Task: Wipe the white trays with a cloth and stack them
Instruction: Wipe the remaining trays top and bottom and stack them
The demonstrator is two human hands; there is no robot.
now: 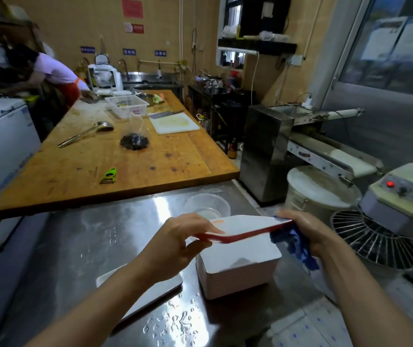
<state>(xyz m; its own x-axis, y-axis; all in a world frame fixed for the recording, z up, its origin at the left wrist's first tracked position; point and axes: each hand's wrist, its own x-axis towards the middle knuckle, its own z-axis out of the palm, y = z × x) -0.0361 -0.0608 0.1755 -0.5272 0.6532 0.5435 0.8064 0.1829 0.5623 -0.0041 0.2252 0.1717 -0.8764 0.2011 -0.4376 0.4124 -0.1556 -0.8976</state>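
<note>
- Both hands gripped one tray (244, 227) at lower centre of the frame: left hand (175, 242) pinched its near-left edge, thumb under, fingers curled over the top; right hand (308, 230) closed on the right end with a blue cloth (293, 242) bunched between palm and tray.
- Tray was white on top with a red rim, held tilted, clear of the stack of white trays (238, 269) directly below it on the steel counter (95, 236).
- Step judged: wiping in hand, cloth working the right edge or underside; which of the two could not be told.
- Next move would likely call for finishing the wipe, levelling the tray, and squaring it onto the stack so the edges line up.
- Another flat tray (150, 294) lay left of the stack, partly hidden by the left forearm; water drops (175, 321) stood on the counter near it.
- Clear plastic bowl (208, 205) sat beyond the held tray; it looked empty or nearly so.
- White basket (129, 105) on the wooden table (125, 161), upper left: contents unclear.
</note>
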